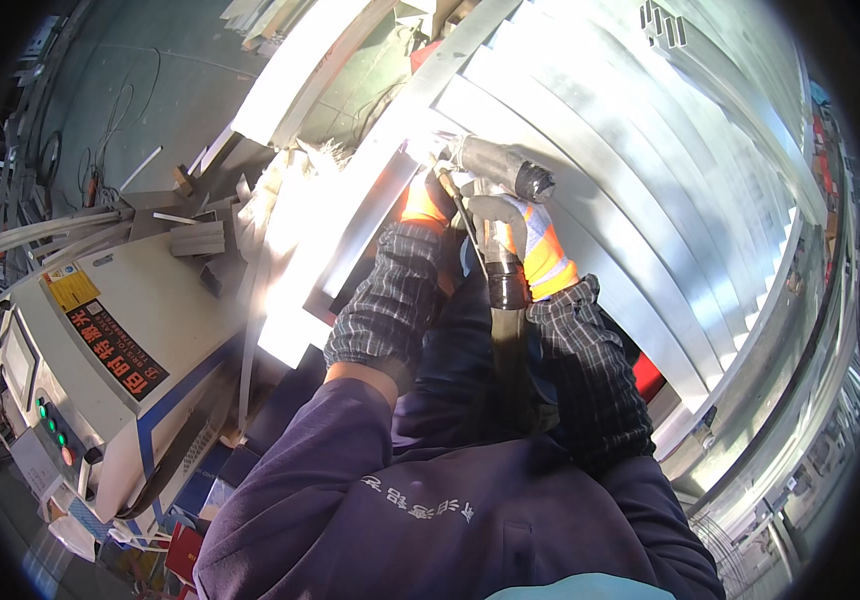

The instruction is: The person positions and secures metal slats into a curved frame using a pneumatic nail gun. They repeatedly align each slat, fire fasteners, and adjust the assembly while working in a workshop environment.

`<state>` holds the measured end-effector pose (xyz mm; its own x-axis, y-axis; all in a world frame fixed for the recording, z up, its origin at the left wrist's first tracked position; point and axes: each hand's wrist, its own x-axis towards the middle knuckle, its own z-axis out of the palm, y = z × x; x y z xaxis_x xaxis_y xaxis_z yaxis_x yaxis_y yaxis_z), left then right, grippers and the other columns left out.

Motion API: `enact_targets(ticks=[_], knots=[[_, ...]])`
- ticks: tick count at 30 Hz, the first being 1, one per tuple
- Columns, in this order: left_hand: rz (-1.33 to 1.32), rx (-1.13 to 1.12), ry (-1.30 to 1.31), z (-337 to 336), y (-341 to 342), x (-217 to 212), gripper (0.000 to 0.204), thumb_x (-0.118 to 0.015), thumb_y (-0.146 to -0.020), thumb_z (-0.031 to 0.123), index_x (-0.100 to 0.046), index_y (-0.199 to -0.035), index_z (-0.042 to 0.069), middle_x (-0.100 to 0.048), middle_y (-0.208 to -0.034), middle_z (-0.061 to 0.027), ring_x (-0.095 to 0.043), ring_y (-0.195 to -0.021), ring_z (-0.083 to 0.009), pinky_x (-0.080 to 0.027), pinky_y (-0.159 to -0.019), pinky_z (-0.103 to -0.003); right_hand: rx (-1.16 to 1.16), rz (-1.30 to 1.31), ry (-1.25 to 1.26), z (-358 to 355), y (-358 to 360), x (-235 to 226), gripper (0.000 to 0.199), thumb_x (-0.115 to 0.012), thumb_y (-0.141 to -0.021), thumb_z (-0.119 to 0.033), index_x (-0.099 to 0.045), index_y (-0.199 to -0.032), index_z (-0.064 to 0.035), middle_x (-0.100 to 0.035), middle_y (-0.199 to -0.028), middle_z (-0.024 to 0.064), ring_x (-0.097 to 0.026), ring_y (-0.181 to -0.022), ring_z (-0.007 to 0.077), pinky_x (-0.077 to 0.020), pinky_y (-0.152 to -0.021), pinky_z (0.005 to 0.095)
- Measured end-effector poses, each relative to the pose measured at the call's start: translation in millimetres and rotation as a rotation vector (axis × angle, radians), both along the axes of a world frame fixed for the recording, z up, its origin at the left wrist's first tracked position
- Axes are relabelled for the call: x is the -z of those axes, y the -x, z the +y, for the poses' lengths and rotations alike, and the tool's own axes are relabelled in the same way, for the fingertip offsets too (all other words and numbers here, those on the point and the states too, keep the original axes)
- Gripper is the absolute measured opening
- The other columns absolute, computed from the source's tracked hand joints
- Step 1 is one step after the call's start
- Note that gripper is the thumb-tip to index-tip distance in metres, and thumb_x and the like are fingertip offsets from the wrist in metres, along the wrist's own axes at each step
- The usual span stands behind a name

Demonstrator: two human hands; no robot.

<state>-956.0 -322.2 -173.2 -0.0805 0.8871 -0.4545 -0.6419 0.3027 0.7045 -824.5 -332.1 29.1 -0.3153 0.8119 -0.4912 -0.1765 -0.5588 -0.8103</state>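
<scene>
Well left of the fingers, a white machine [185, 325] carries a black label [115, 350] with red writing and a smaller yellow label [72, 288]. White lettering [420, 500] marks the purple jacket [570, 510], nearer the body than the fingers. The gloved right hand [531, 232] has its fingers curled round the tool [508, 172], whose black-taped barrel lies just beyond them. The gloved left hand [426, 205] reaches forward beside a metal bar [368, 228]; whether its fingers grip anything, I cannot tell.

Red-lettered black label [115, 350], yellow sticker [72, 287] on machine [165, 285]; white lettering [418, 502] on purple jacket [300, 495].
</scene>
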Motion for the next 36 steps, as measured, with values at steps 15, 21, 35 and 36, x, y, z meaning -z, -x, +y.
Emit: enact_targets(ticks=[15, 21, 35, 36], knots=[[-0.013, 0.003, -0.052, 3, 4, 33, 0.042, -0.039, -0.098, 0.042, -0.056, -0.119, 0.009, -0.063, -0.108, -0.0123, -0.062, -0.095, -0.0280, -0.053, -0.080, -0.044, -0.194, -0.206, -0.308, -5, -10, 21, 0.023, -0.065, -0.084, -0.015, -0.068, -0.104, -0.0038, -0.066, -0.095, 0.0066, -0.061, -0.088, 0.0162, -0.0496, -0.078, 0.0289], [-0.254, 0.093, 0.013, 2, -2, -42, 0.040, -0.048, -0.099, 0.034, -0.052, -0.127, 0.006, -0.060, -0.119, -0.0099, -0.057, -0.108, -0.0226, -0.046, -0.094, -0.036, -0.313, -0.473, -0.672, -10, -47, 9, 0.020, -0.057, -0.089, -0.010, -0.068, -0.104, -0.0032, -0.066, -0.101, 0.0092, -0.062, -0.092, 0.0200, -0.0494, -0.083, 0.0316], [1.331, 0.507, -0.311, -158, 22, -125, 0.015, -0.062, -0.081, 0.006, -0.061, -0.095, 0.003, -0.063, -0.094, -0.0126, -0.063, -0.079, -0.0250, -0.052, -0.067, -0.033, -0.010, -0.360, -0.141, 45, -196, -91, 0.042, -0.048, -0.093, -0.030, -0.052, -0.123, 0.0006, -0.050, -0.072, 0.0038, -0.049, -0.059, 0.0133, -0.0402, -0.051, 0.0246], [1.399, 0.480, -0.233, -171, 21, -129, 0.016, -0.065, -0.080, 0.008, -0.064, -0.096, 0.005, -0.064, -0.097, -0.0133, -0.064, -0.083, -0.0285, -0.053, -0.070, -0.035, 0.018, -0.243, -0.033, 50, -214, -90, 0.038, -0.048, -0.093, -0.030, -0.055, -0.115, 0.0001, -0.050, -0.072, 0.0039, -0.049, -0.058, 0.0137, -0.0397, -0.051, 0.0250]])
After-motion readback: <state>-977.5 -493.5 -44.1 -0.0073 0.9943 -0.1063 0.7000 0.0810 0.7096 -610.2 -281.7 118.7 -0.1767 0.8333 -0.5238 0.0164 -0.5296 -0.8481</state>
